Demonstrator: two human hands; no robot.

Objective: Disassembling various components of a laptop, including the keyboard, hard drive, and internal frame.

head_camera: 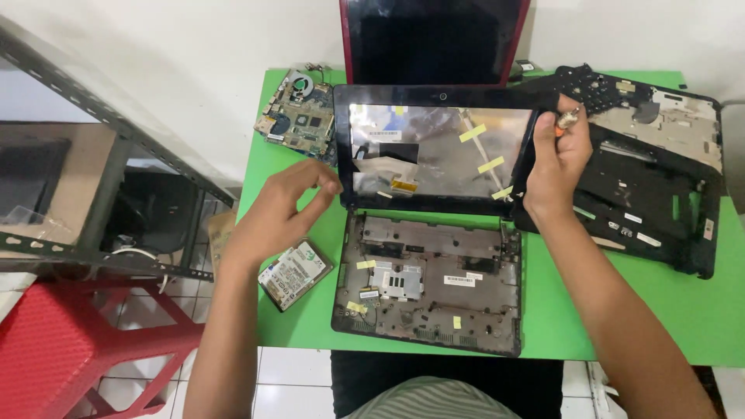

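A stripped laptop lies open on the green table [667, 310]: its grey bottom shell [427, 283] near me and the silver back of its screen panel [438, 151] behind it, both with yellow tape bits. My left hand [283, 209] hovers at the panel's lower left corner, fingers pinched at the frame edge. My right hand [555, 159] rests on the panel's right edge and grips a small orange-handled tool [565, 120], apparently a screwdriver.
A hard drive [295, 273] lies left of the shell. A green motherboard with fan [299, 115] sits at the back left. A black palmrest frame [652, 171] covers the right side. A red laptop lid [434, 39] leans on the wall. Left stand a metal shelf [93, 124] and a red stool [85, 341].
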